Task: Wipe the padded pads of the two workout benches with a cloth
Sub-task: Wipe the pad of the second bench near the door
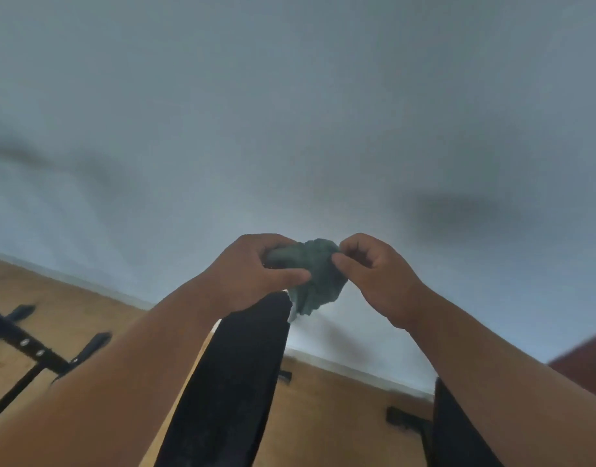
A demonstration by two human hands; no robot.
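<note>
Both hands hold a crumpled dark green cloth (315, 276) up in front of a pale wall. My left hand (252, 271) grips its left side with thumb and fingers. My right hand (374, 264) pinches its right edge. Below the hands a long black padded bench pad (229, 382) runs from the bottom of the view up to just under the cloth. A second black pad (458, 433) shows at the lower right, partly hidden behind my right forearm. The cloth hangs just above the top end of the middle pad; whether they touch I cannot tell.
A black metal frame with bolts (30, 348) lies on the wooden floor (323, 416) at the left. A black foot bracket (404, 419) sits on the floor between the pads. A reddish-brown object (586, 362) shows at the right edge. A white skirting runs along the wall.
</note>
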